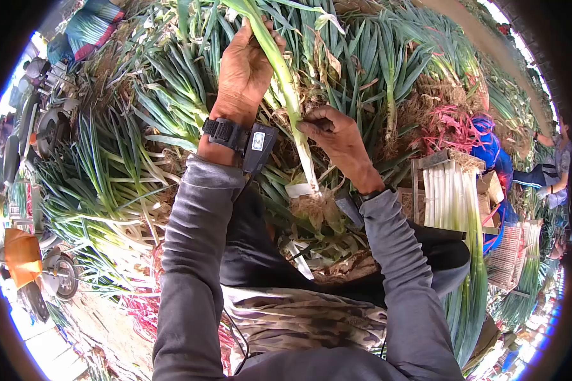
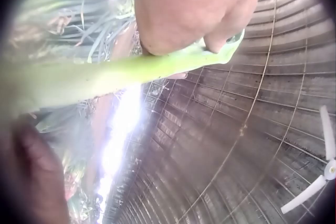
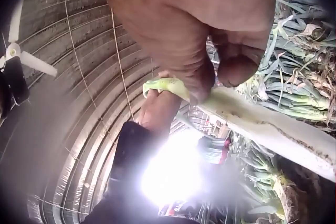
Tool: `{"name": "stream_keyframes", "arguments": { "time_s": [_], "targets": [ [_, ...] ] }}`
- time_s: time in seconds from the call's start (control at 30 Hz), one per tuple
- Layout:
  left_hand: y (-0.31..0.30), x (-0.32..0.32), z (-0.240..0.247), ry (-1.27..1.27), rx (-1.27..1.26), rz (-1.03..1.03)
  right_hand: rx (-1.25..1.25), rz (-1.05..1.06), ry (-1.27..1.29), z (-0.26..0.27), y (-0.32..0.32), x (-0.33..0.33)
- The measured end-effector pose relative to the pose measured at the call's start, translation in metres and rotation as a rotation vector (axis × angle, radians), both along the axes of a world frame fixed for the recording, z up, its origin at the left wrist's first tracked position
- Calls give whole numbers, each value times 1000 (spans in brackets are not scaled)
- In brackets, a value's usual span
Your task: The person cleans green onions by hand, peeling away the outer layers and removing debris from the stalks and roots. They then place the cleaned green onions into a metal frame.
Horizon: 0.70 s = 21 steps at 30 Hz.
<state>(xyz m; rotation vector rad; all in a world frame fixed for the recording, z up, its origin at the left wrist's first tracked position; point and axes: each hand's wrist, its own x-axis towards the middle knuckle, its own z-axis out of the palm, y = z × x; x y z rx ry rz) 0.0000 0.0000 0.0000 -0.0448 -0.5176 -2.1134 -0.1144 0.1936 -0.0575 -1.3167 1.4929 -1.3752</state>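
A long leek point(image 1: 306, 152) slants across the middle of the head view, green end up and a brown root clump point(image 1: 314, 206) at the bottom. My left hand point(image 1: 245, 75) grips its green upper part, fingers wrapped around behind it. Lower down, at the paler stalk, my right hand point(image 1: 338, 141) pinches the side with thumb and bent fingers. A dark soil streak runs along the white shank point(image 3: 273, 132) in the right wrist view. The left wrist view shows the green part point(image 2: 136, 71) beneath my left hand.
Heaps of leeks point(image 1: 102, 171) lie left and ahead. At right, a wooden rack point(image 1: 419, 174) holds cleaned white leeks point(image 1: 448, 190) beside pink twine point(image 1: 454, 130). A motorbike wheel point(image 1: 62, 276) is at far left; another person point(image 1: 556, 168) is at far right.
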Motion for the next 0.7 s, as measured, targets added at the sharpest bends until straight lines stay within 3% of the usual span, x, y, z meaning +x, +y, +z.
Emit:
{"name": "stream_keyframes", "arguments": {
  "time_s": [0.1, 0.2, 0.3, 0.33, 0.37, 0.43, 0.53, 0.7],
  "targets": [
    [-1, 9, 9, -34, -28, 4, -76, -17, -67, -4, -9, 14],
    [7, 7, 3, -42, 14, -3, 66, 83, -195, 13, 6, 14],
    [6, 0, -6, -51, 49, 54, 11, -13, 73, 9, 15, 14],
    [6, -4, -6, -51, 38, 83, -61, -22, 279, 22, 24, 18],
    [5, -5, -5, -49, 27, 114, -146, -3, 290, 21, 32, 19],
    [4, -4, -1, -151, -94, 139, -123, -27, 131, 14, 47, 18],
    [8, 0, 6, -275, -202, 165, -10, -77, -366, 10, 55, 5],
    [-7, 10, -7, -284, -123, 161, 47, 42, -591, -8, 65, -14]
  ]
}}
